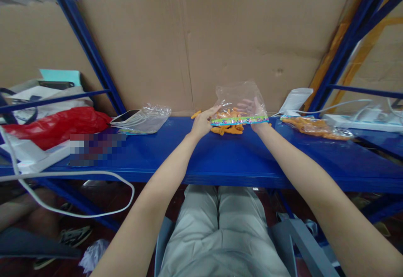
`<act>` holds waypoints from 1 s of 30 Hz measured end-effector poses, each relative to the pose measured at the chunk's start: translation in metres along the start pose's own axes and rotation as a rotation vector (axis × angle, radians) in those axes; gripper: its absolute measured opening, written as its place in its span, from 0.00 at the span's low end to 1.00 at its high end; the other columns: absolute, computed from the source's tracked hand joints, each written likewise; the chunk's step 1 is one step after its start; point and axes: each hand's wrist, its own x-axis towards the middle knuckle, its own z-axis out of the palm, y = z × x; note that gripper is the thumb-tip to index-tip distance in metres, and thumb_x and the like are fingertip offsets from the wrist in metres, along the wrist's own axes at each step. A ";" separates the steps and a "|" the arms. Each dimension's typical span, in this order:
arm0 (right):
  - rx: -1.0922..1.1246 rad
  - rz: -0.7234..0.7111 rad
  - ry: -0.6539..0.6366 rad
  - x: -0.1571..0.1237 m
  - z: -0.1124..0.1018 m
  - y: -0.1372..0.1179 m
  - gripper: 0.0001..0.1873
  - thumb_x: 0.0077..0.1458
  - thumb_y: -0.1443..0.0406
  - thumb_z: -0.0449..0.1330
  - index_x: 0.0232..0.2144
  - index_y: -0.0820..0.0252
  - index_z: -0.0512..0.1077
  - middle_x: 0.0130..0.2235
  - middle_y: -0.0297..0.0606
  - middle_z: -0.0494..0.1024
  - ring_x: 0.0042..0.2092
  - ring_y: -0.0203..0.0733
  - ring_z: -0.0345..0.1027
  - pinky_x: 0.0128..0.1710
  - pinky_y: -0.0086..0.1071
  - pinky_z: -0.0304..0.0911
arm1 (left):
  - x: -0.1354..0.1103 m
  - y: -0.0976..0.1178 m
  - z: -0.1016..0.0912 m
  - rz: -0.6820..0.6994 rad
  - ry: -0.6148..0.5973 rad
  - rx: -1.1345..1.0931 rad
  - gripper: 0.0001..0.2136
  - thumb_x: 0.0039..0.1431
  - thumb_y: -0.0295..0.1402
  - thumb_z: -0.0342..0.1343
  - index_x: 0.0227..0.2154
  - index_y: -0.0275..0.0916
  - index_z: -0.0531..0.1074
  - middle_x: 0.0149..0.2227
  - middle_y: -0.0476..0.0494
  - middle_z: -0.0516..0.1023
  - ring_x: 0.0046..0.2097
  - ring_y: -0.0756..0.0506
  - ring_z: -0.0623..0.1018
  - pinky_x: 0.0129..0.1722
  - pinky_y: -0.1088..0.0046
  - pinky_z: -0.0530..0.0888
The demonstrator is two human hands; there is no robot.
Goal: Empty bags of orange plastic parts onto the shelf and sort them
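A clear plastic bag (237,92) with a colourful printed strip (239,120) along its near edge stands over a small pile of orange pieces (231,129) on the blue shelf table. My left hand (204,121) is closed at the bag's left edge, its fingertips partly hidden by the film. On the right side, my right hand (256,108) shows through the clear film with fingers stretched out and apart; whether it is inside or behind the bag I cannot tell. One loose orange piece (196,114) lies just left of my left hand.
Flat clear bags (147,119) lie to the left, near a red plastic bag (63,126) and a white cable (126,205). At the right is a bag of orange pieces (315,126) beside a white power strip (362,121). A cardboard wall (141,50) closes the back.
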 end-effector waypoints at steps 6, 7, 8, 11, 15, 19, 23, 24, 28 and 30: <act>-0.015 0.073 -0.052 0.006 -0.025 -0.017 0.40 0.52 0.33 0.44 0.37 0.60 0.74 0.37 0.48 0.78 0.40 0.51 0.75 0.39 0.44 0.71 | -0.001 -0.013 0.003 0.011 -0.158 0.089 0.25 0.49 0.21 0.58 0.51 0.45 0.75 0.59 0.43 0.72 0.63 0.41 0.67 0.64 0.55 0.60; -0.066 0.072 -0.057 0.008 -0.027 -0.017 0.38 0.52 0.34 0.47 0.38 0.60 0.74 0.36 0.48 0.78 0.40 0.51 0.74 0.39 0.44 0.71 | -0.001 -0.014 0.003 0.011 -0.182 0.092 0.26 0.48 0.20 0.58 0.51 0.45 0.75 0.59 0.43 0.72 0.63 0.40 0.67 0.64 0.54 0.59; -0.103 0.074 -0.047 0.008 -0.027 -0.016 0.34 0.53 0.37 0.51 0.38 0.59 0.73 0.36 0.46 0.78 0.40 0.50 0.74 0.39 0.43 0.71 | -0.001 -0.016 0.003 0.010 -0.207 0.087 0.27 0.47 0.20 0.57 0.52 0.45 0.75 0.59 0.43 0.72 0.63 0.40 0.67 0.65 0.53 0.58; -0.108 0.130 0.068 0.007 -0.024 -0.011 0.15 0.58 0.52 0.59 0.34 0.58 0.72 0.32 0.39 0.78 0.33 0.41 0.73 0.33 0.35 0.70 | -0.001 -0.018 0.005 -0.014 -0.269 0.025 0.29 0.46 0.21 0.59 0.54 0.44 0.72 0.60 0.41 0.70 0.65 0.39 0.64 0.65 0.53 0.56; -0.055 0.214 0.180 0.003 -0.017 -0.008 0.07 0.60 0.68 0.57 0.28 0.60 0.69 0.26 0.33 0.75 0.25 0.31 0.68 0.25 0.25 0.64 | -0.002 -0.016 0.012 -0.224 -0.275 -0.183 0.34 0.46 0.23 0.60 0.60 0.42 0.66 0.64 0.38 0.64 0.64 0.36 0.65 0.60 0.57 0.66; -0.051 0.192 0.156 0.002 -0.016 -0.008 0.08 0.57 0.67 0.60 0.26 0.60 0.69 0.24 0.32 0.74 0.23 0.31 0.67 0.24 0.25 0.64 | 0.001 -0.012 0.015 -0.515 -0.134 -0.433 0.31 0.53 0.31 0.58 0.62 0.45 0.62 0.59 0.37 0.71 0.53 0.37 0.76 0.45 0.60 0.76; -0.073 0.142 0.076 0.000 -0.013 -0.004 0.06 0.55 0.65 0.63 0.27 0.59 0.72 0.25 0.31 0.74 0.24 0.31 0.66 0.26 0.26 0.64 | 0.006 -0.007 0.009 -0.635 0.041 -0.549 0.21 0.58 0.45 0.57 0.51 0.40 0.70 0.45 0.35 0.80 0.36 0.42 0.82 0.35 0.66 0.77; -0.079 0.145 0.041 -0.002 -0.011 -0.003 0.06 0.54 0.65 0.64 0.27 0.59 0.73 0.25 0.31 0.74 0.25 0.31 0.66 0.26 0.26 0.64 | 0.006 -0.006 0.007 -0.653 0.057 -0.549 0.18 0.59 0.46 0.56 0.46 0.39 0.73 0.41 0.36 0.80 0.33 0.44 0.81 0.32 0.68 0.76; -0.092 0.166 -0.074 -0.010 -0.001 0.000 0.08 0.50 0.63 0.68 0.26 0.60 0.73 0.24 0.30 0.74 0.25 0.32 0.66 0.25 0.25 0.65 | 0.005 -0.006 0.002 -0.700 0.095 -0.455 0.08 0.57 0.35 0.60 0.27 0.36 0.73 0.25 0.43 0.78 0.22 0.50 0.75 0.23 0.75 0.71; -0.098 0.165 -0.089 -0.012 0.002 0.000 0.08 0.50 0.62 0.68 0.26 0.60 0.74 0.24 0.30 0.75 0.26 0.32 0.67 0.25 0.25 0.66 | 0.005 -0.006 0.002 -0.700 0.122 -0.415 0.08 0.57 0.31 0.60 0.24 0.36 0.71 0.20 0.46 0.75 0.18 0.52 0.71 0.20 0.78 0.68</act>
